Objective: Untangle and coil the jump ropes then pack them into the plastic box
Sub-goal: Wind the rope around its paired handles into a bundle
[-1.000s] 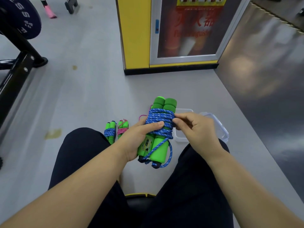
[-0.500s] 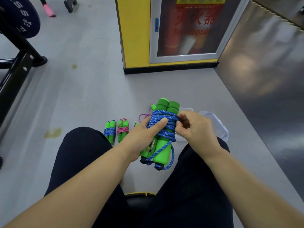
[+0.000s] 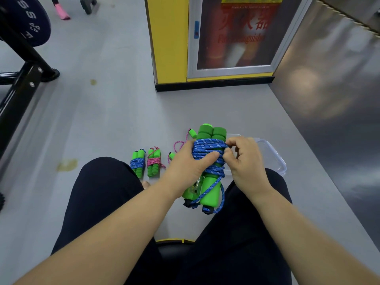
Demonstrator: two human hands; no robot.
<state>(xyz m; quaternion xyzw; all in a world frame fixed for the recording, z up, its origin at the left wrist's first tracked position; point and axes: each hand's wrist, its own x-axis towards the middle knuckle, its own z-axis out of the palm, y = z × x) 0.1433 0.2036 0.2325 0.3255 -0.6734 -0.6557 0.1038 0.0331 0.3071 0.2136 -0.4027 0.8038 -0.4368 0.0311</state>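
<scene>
Gripping the blue jump rope [image 3: 207, 148], wound tightly around its two green handles [image 3: 211, 132], the left hand [image 3: 185, 167] clasps the bundle while the right hand [image 3: 247, 167] pinches a cord turn, just in front of the plastic box [image 3: 275, 159].

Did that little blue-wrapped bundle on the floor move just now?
No. The blue-wrapped bundle sits where it was, at the same gap from the yellowish floor stain.

Yellow cabinet [image 3: 170, 44] ahead on grey floor [image 3: 107, 112]; black rack [image 3: 18, 87], weight plate [image 3: 24, 19] far left.
</scene>
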